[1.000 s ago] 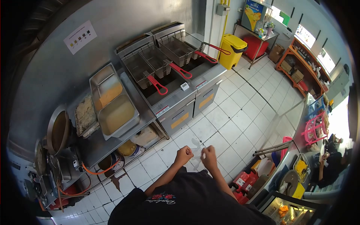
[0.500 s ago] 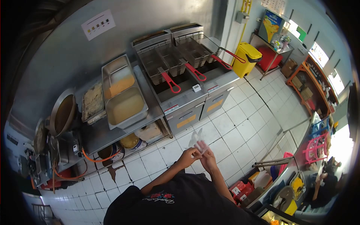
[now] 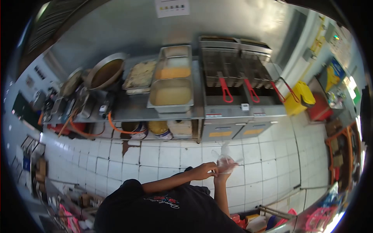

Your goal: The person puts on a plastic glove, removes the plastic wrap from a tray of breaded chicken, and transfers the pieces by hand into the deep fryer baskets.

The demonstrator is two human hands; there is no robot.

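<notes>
Nearest, over the white tiled floor [image 3: 163, 157], right hand [image 3: 226, 167] is up w/ fingers spread inside a thin clear plastic glove [image 3: 224, 157], loose fingertips of it sticking up. Left hand [image 3: 204, 171] is just beside, fingers pinching the glove's cuff at the right wrist. Beyond, steel prep counter [image 3: 132, 110]: two rectangular steel pans of yellow batter [image 3: 171, 91] at its right end, round steel wok [image 3: 105, 72] twd its left end. Right of counter, steel twin fryer w/ red-handled baskets [image 3: 237, 87]; yellow lidded bin [image 3: 299, 99] farther right.
</notes>
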